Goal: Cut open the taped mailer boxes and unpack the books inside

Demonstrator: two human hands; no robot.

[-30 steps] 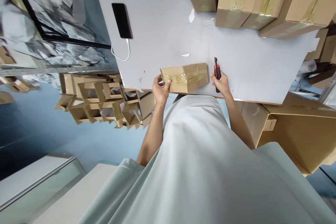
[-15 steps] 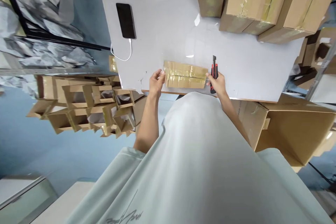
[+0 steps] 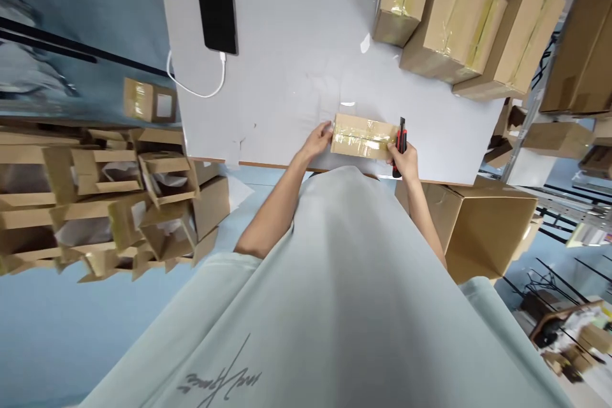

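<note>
A small cardboard box [image 3: 362, 136], sealed with shiny clear tape, lies near the front edge of the table. My left hand [image 3: 319, 140] grips its left end with bent fingers; the fingertips are partly hidden there. At the opposite end, my right hand [image 3: 404, 159] is closed round a red and black utility knife [image 3: 400, 146]. The knife points away from me, and the thumb of that hand presses on the box's right end.
Taped cartons [image 3: 444, 25] stand at the table's back right. A black phone [image 3: 217, 13] with a white cable [image 3: 201, 95] lies at left. Open boxes [image 3: 119, 197] are stacked left of the table, and a large open carton [image 3: 488, 229] stands below its right side.
The view has shifted. Both hands and the small box have slid slightly right along the table. The knife remains in my right hand.
</note>
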